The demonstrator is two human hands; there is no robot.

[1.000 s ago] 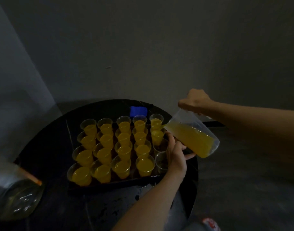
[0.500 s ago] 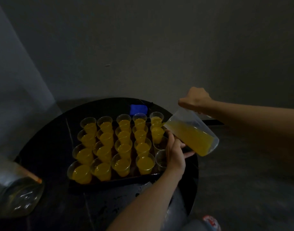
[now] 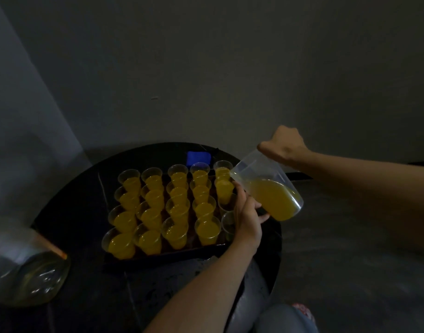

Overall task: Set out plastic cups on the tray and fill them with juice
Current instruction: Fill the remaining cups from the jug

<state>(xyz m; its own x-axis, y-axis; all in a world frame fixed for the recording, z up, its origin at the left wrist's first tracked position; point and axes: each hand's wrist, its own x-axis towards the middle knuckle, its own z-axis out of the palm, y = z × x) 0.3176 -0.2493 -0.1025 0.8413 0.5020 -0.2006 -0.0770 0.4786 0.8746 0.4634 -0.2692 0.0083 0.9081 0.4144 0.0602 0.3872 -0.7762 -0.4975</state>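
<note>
Cups [image 3: 177,207] stand in four rows of five on the tray [image 3: 172,257], which sits on the round dark worktop [image 3: 74,212]. All hold juice except two empty cups [image 3: 226,205] at the near end of the right column. The jug [image 3: 266,188] hangs just right of that column, gripped from above by the right hand [image 3: 283,145], whose fingers are closed round the jug's top edge or handle. Its long axis runs from the spout at the far left, over the second cup of the column, down to the base at the near right, so the empty cups lie nearer than the spout and a little left of it. The next pour likely calls for drawing the spout nearward along the column before tipping. The left hand [image 3: 247,217] is the nearer one to those cups: it lies against them with fingers pointing far and the thumb out under the jug, but I cannot tell whether it grips a cup or only steadies it. Compared with a second ago, the jug has been tipped back: juice then reached the spout, and now it has pooled toward the base, leaving the spout clear. The left hand has hardly moved.
</note>
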